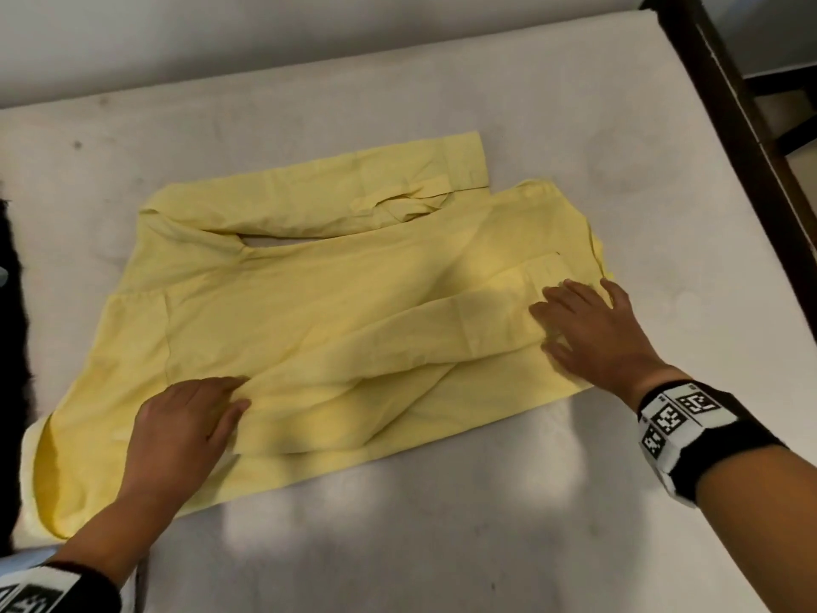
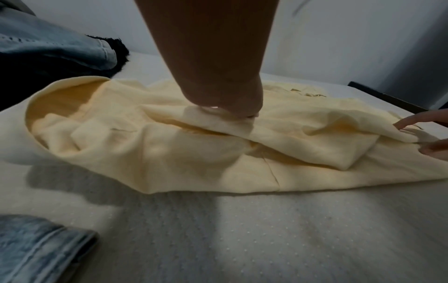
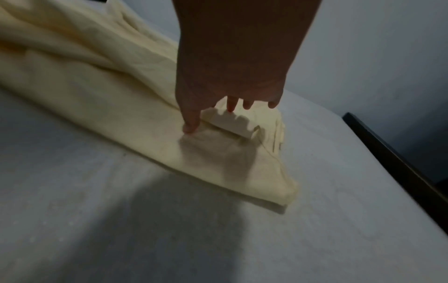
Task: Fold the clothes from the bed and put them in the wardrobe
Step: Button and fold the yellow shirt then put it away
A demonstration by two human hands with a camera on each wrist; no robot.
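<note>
A pale yellow long-sleeved shirt (image 1: 309, 303) lies spread on the white mattress (image 1: 442, 546). Its near sleeve is folded across the body and its far sleeve lies stretched along the back edge. My left hand (image 1: 212, 409) rests flat on the shirt's near left part, where the folded sleeve begins; in the left wrist view the left hand (image 2: 225, 99) presses the shirt (image 2: 169, 153) down. My right hand (image 1: 570, 320) lies flat with spread fingers on the cuff end of the folded sleeve. The right wrist view shows the right hand (image 3: 230, 99) touching the shirt (image 3: 97, 95) with its fingertips.
A black fuzzy garment (image 1: 11, 303) lies at the left edge. Blue jeans (image 2: 48, 47) are piled beyond the shirt's collar end, and more denim (image 2: 36, 249) lies near the front left. A dark wooden bed frame (image 1: 729, 104) runs along the right side.
</note>
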